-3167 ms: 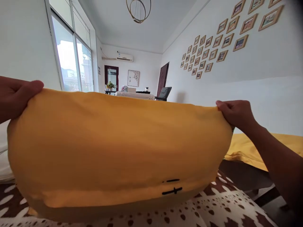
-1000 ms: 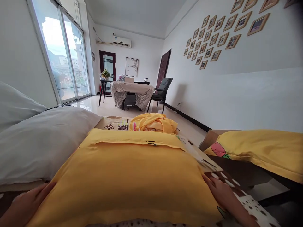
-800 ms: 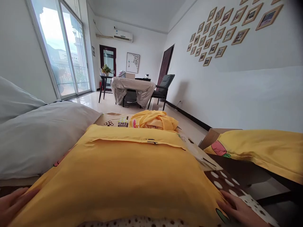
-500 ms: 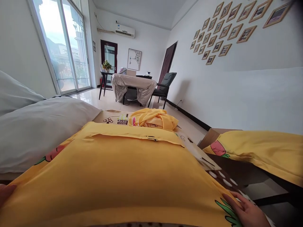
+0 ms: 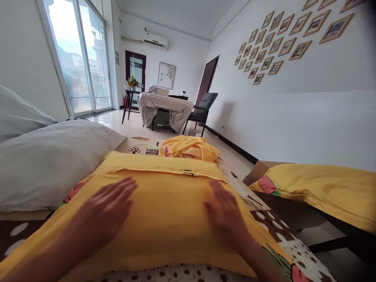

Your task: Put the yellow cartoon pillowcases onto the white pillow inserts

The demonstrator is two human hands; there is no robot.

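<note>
A plump yellow pillow (image 5: pixel 164 219) with carrot prints at its corners lies in front of me, its flap opening along the far edge. My left hand (image 5: pixel 107 205) is over the left part of the pillow, fingers stretched out toward the flap. On the right part, my right hand (image 5: pixel 223 207) is also spread, slightly blurred, its fingertips close to the flap seam. Neither hand grips the fabric. Whether both palms press on the pillow or hover just above it, I cannot tell.
A crumpled yellow cloth (image 5: pixel 190 148) lies beyond the pillow on the patterned bedding (image 5: pixel 136 145). White pillows (image 5: pixel 55 156) are at the left. Another yellow pillow (image 5: pixel 326 184) rests to the right. Farther off are a covered table (image 5: pixel 164 102) and a black chair (image 5: pixel 204 109).
Both hands have let go of the pillow's near side corners and moved inward and forward over its top. The pillow's sides have drawn in, showing more bedding around it.
</note>
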